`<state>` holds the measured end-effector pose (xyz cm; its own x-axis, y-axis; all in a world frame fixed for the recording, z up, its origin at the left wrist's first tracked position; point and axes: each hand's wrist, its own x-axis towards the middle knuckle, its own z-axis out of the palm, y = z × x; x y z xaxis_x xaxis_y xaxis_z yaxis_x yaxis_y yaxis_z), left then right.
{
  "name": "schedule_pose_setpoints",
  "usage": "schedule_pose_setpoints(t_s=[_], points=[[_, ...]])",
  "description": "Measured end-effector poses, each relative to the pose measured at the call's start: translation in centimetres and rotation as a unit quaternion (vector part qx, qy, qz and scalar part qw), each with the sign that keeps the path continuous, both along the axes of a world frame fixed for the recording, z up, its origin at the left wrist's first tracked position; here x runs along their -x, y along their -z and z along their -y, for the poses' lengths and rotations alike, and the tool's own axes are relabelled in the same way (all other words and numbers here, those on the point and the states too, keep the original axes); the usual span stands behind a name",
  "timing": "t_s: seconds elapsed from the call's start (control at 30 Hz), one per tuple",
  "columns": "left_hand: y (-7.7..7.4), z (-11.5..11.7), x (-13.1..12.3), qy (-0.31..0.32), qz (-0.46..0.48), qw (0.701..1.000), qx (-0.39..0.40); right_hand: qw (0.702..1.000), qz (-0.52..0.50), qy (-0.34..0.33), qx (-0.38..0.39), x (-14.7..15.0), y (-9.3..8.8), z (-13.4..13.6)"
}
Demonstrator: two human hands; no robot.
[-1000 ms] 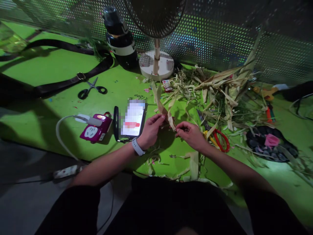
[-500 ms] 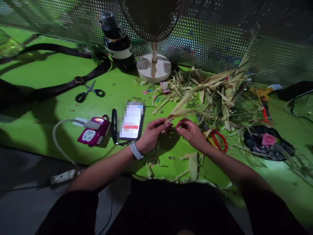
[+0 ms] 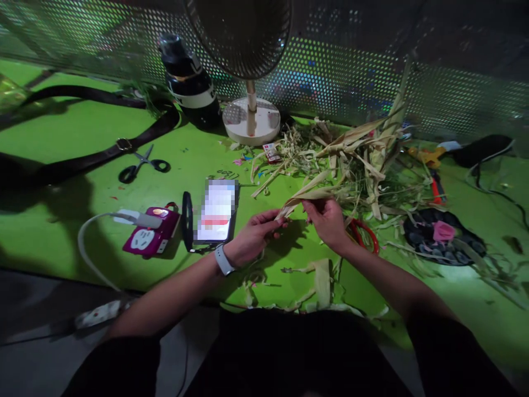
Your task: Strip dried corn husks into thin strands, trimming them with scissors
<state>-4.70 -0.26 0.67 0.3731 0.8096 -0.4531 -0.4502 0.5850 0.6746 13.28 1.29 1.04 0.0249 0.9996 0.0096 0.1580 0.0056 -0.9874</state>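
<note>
A pale dry corn husk (image 3: 309,193) is stretched between my hands over the green table. My left hand (image 3: 257,234), with a watch at the wrist, pinches its narrow twisted end between thumb and fingers. My right hand (image 3: 329,225) is closed on the husk's lower edge, farther along its length; the fingertips are partly hidden behind the leaf. Just behind my right wrist lie red-handled scissors (image 3: 366,234), partly covered. A heap of dry husk strips (image 3: 351,149) spreads beyond my hands, and a loose husk piece (image 3: 323,282) lies on the near side.
A lit phone (image 3: 217,212) and a purple power adapter (image 3: 152,234) sit on the left, with black scissors (image 3: 142,164) behind. Farther back stand a dark bottle (image 3: 190,91) and a fan (image 3: 251,118). A black tray (image 3: 417,242) with pink material is at right.
My right hand has moved up along the husk and now grips its side. The husk has swung lower, toward the right. The whole view has shifted slightly.
</note>
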Motion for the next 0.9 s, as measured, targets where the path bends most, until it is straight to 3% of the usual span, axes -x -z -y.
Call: schedule_pose_setpoints(t_s=[0.13,0.23,0.43,0.63,0.7,0.77,0.83,0.9], points=[[-0.1,0.2,0.0,0.038,-0.01,0.999,-0.015,0.999,-0.004,0.017,0.033,0.0,-0.5,-0.5],[0.1,0.4,0.0,0.054,-0.012,0.998,-0.023,0.998,-0.032,-0.026,0.055,0.1,-1.0,-0.4],[0.7,0.8,-0.1,0.094,-0.016,0.994,-0.061,0.996,0.081,-0.039,-0.028,0.1,-1.6,1.1],[-0.2,0.7,0.1,0.125,-0.047,0.985,-0.105,0.997,0.063,-0.049,-0.005,0.0,-1.6,1.0],[-0.6,0.6,0.3,0.162,-0.042,0.98,-0.107,1.0,0.007,-0.023,-0.004,-1.0,-2.1,-0.3],[-0.8,0.5,0.5,0.184,-0.018,0.978,-0.092,0.996,-0.048,0.065,-0.042,-2.5,-2.7,-2.0],[-0.9,0.2,0.6,0.147,0.012,0.987,-0.066,0.984,-0.064,0.156,-0.066,-4.1,-3.0,-3.7],[-0.9,-0.2,0.7,0.052,0.043,0.997,-0.038,0.984,-0.027,0.167,-0.06,-5.1,-2.7,-4.9]])
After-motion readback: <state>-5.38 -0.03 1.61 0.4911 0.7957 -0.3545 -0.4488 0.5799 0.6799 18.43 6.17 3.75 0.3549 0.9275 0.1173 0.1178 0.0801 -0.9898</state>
